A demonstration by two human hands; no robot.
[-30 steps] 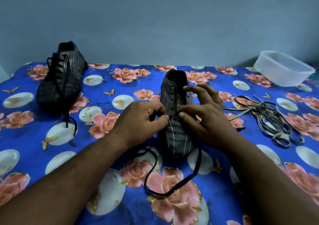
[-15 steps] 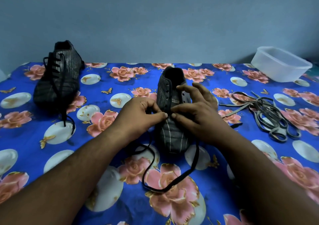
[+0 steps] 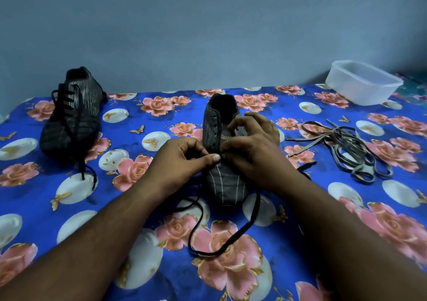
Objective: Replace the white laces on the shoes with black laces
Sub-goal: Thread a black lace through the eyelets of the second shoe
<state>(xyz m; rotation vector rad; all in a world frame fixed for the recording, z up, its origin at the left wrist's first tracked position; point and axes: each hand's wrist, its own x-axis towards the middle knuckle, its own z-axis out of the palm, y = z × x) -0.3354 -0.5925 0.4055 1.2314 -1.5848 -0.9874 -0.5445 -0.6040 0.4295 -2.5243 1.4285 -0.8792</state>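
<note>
1. grey pinstriped fabric shoe (image 3: 225, 180) stands mid-cloth, toe toward the person, its upper eyelets bare.
2. flat black lace (image 3: 221, 243) loops from under the hands down over the blue rose-print cloth (image 3: 129, 115).
3. left hand (image 3: 178, 162) and right hand (image 3: 251, 148) meet over the shoe's lower eyelets, fingertips curled, each pinching the lace.
4. second grey striped shoe (image 3: 69, 120), laced black, sits far left.
5. pale removed laces (image 3: 346, 148) lie tangled right, near a clear plastic tub (image 3: 362, 83).

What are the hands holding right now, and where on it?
Both the left hand and right hand pinch at the lowest eyelets of the middle shoe, apparently gripping the black lace there; fingertips hide the exact contact.
</note>
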